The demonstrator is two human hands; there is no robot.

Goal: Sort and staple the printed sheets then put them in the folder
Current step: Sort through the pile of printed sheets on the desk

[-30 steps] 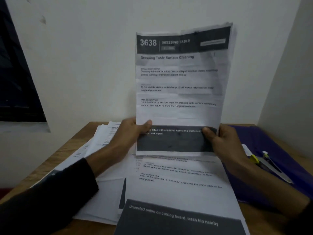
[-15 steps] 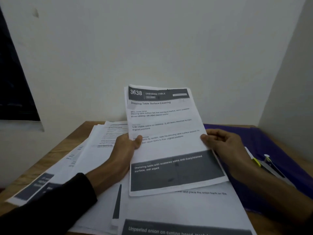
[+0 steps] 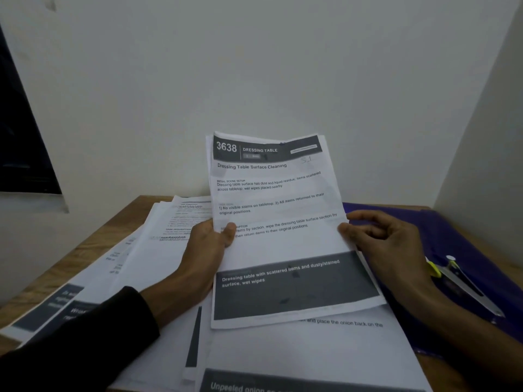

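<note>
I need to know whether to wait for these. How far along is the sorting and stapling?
Early, by the look of it. Nothing looks stapled, and the purple folder holds no sheets. In hand: the left hand and right hand hold the dressing table sheet, still sorting. Left: the loose sheets spread across the table, stapling with the stapler, then filing.

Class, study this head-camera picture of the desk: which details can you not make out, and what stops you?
- Onion sheet: mostly covered by the held 3638 sheet; bottom cut off by the frame.
- Left paper pile: print blurred, too small.
- Left hand fingers: behind the sheet.
- Tool on the purple folder: dim, partly behind the right hand.
</note>
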